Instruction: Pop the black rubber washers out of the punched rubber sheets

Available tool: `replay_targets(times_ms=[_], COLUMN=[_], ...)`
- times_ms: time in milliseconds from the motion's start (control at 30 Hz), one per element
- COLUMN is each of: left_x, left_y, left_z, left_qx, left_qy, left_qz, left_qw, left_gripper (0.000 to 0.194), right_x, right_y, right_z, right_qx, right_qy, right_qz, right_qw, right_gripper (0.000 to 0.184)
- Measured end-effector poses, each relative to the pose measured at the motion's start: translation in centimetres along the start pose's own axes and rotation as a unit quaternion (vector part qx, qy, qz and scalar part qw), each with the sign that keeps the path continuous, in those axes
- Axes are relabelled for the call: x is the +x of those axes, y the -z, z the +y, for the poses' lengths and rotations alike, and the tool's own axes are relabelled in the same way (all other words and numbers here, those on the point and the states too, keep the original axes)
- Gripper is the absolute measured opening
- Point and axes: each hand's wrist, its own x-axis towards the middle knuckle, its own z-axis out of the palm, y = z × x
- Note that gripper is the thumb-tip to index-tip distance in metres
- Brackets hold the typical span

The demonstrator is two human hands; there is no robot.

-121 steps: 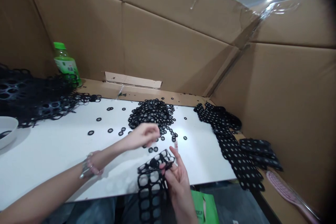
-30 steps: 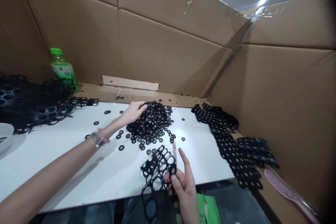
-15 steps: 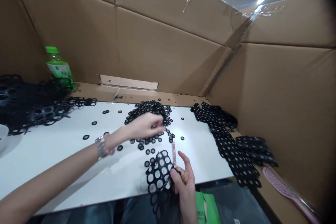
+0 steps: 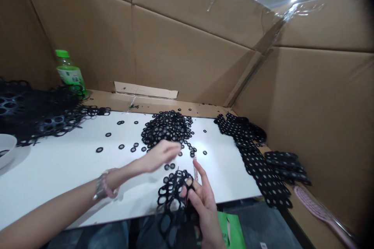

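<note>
My right hand [image 4: 204,202] grips the edge of a black openwork fabric [image 4: 172,198] with rows of round holes. Its index finger points up, and the fabric hangs over the table's front edge. My left hand [image 4: 163,155], a bracelet at its wrist, hovers at the front of a heap of small black rings with pale centres [image 4: 166,126]. Its fingers are pressed together and slightly blurred; whatever they may hold is hidden. Several loose rings [image 4: 121,146] lie left of the heap. A thin pink strip [image 4: 195,171] lies behind my right hand, partly covered by it.
A dark tangle of holed fabric [image 4: 35,109] and a white bowl [image 4: 7,149] are on the left. A green bottle [image 4: 71,76] stands behind. Dotted black strips [image 4: 257,163] lie right, near a pink hairbrush [image 4: 312,206]. Cardboard walls [image 4: 189,50] enclose the white table [image 4: 76,179].
My left hand has drawn down and slightly back, toward the front of the heap. The fabric in my right hand has bunched and tilted, and the view has shifted slightly.
</note>
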Motion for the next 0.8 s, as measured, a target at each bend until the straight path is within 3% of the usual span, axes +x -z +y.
replay_targets(times_ms=[67,100,167,233,300,500,667,800], left_x=[0.8,1.3,2.5,3.7,4.8,6.8,6.8,6.4], left_y=[2.0,3.1,5.0,6.3,6.6,5.1,5.4,5.5], left_z=[-1.7,-2.6,-4.0,-5.1,-6.0,-7.7,-6.9,-4.9], left_qx=[0.001,0.053,0.208,0.307,0.344,0.442,0.484,0.496], left_qy=[0.049,0.058,0.063,0.069,0.082,0.1,0.096,0.08], left_qz=[0.109,0.158,0.193,0.185,0.166,0.085,0.081,0.107], left_qw=[0.993,0.984,0.957,0.931,0.921,0.887,0.866,0.858], left_gripper=[0.035,0.034,0.034,0.034,0.031,0.024,0.035,0.035], right_x=[-0.4,-0.5,-0.8,-1.0,-1.0,-0.9,-0.6,-0.1], right_y=[0.2,0.3,0.5,0.6,0.7,0.4,0.5,1.0], right_z=[-0.3,-0.5,-0.6,-0.7,-0.7,-0.6,-0.9,-1.0], right_qx=[0.014,0.024,0.041,0.051,0.05,0.028,-0.016,-0.034], right_qy=[-0.01,-0.014,-0.017,-0.013,-0.006,0.003,0.021,0.047], right_qz=[0.019,0.032,0.049,0.052,0.047,0.046,0.077,0.105], right_qw=[1.0,0.999,0.998,0.997,0.998,0.999,0.997,0.993], right_gripper=[0.069,0.071,0.076,0.081,0.083,0.086,0.085,0.069])
